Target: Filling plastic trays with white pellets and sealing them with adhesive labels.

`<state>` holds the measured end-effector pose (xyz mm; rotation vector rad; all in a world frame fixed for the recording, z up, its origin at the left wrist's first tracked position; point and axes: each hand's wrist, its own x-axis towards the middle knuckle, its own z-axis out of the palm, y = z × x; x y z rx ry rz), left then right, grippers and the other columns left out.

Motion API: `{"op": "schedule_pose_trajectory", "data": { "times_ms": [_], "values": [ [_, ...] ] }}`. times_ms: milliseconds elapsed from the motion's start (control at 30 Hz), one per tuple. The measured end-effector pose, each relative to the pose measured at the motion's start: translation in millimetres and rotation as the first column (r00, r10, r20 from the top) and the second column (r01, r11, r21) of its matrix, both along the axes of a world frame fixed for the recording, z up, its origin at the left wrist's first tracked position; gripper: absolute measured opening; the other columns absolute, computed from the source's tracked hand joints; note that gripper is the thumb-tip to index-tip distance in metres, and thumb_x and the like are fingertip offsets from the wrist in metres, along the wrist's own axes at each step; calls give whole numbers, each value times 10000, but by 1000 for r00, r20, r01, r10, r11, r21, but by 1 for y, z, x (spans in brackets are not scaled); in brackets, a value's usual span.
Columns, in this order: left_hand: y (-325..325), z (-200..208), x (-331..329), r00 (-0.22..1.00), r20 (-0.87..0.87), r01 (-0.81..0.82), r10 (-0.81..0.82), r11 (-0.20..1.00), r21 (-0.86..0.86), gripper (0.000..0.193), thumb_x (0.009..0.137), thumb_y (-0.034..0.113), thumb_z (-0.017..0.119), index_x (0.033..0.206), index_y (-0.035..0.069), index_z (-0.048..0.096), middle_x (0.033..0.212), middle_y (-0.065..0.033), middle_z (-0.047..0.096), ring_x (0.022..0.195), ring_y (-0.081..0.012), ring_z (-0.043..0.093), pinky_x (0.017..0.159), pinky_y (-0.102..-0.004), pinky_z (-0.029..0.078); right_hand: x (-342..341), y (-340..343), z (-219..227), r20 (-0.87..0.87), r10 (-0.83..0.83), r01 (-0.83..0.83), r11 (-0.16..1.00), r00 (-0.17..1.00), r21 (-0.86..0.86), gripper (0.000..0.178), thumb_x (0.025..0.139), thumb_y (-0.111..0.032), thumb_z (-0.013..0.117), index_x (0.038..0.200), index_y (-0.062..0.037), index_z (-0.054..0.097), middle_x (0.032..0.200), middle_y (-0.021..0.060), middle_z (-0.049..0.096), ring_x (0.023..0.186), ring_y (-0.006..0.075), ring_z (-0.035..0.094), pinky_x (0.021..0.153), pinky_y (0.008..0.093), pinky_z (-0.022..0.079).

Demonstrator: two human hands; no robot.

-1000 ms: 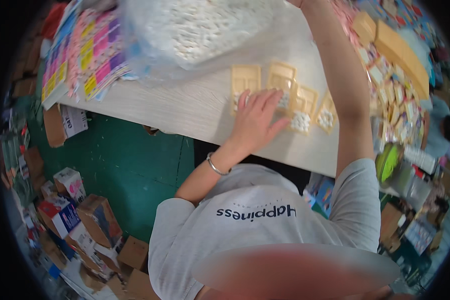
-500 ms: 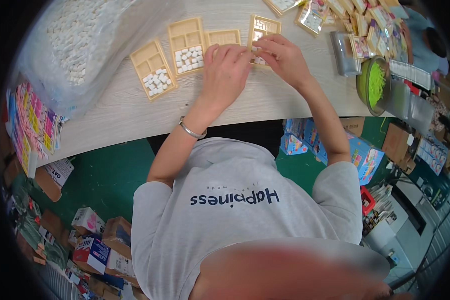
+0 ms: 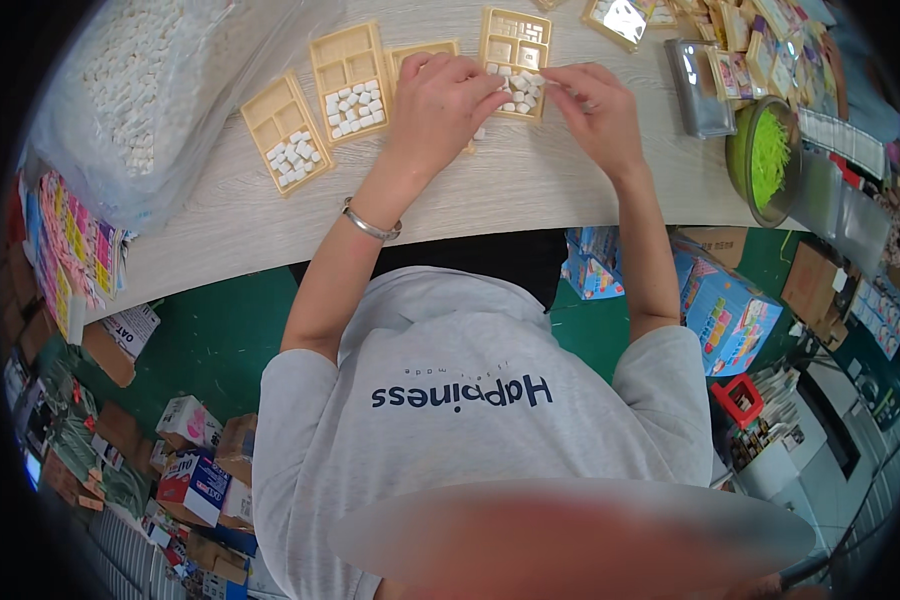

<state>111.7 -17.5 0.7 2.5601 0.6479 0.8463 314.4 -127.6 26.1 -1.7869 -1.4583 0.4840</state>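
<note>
My left hand is closed, with thumb and fingertips pinched at the left edge of a pale yellow compartment tray. Whatever sits between those fingertips is too hidden to make out. At the tray's right edge is my right hand, its fingers bent and the thumb a little apart from them. Small white marshmallow-like pieces fill the near compartment, while the far ones show a moulded pattern. Behind my left hand another tray is mostly covered. Two more trays, one beside it and one farther left, hold white pieces in their near sections.
A large clear bag of white pieces lies on the left of the table. Packed trays are piled at the far right, near a clear plastic container and a bowl of green shreds. Colourful printed packs sit at the left edge.
My right hand has drawn back rightward from over the tray to its edge. More white pieces show in the near compartment. The whole view has shifted slightly.
</note>
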Motion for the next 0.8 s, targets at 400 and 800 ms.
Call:
{"op": "schedule_pose_trajectory", "data": {
  "times_ms": [400, 800],
  "values": [
    [-23, 33, -14, 929, -366, -39, 45, 999, 25, 237, 704, 329, 850, 847, 158, 772, 810, 15, 650, 945, -187, 603, 993, -444, 375, -18, 10, -12, 382, 58, -79, 996, 923, 42, 151, 833, -112, 783, 984, -105, 789, 851, 37, 694, 827, 223, 656, 728, 357, 545],
    [-22, 30, -56, 985, -56, -164, 161, 986, -37, 159, 790, 299, 812, 804, 170, 720, 761, 33, 618, 858, -174, 596, 940, -392, 356, -28, 17, -24, 289, -25, 19, 1000, 957, 23, 118, 829, -183, 799, 913, -103, 779, 795, 17, 665, 815, 218, 644, 704, 357, 533]
  ]
}}
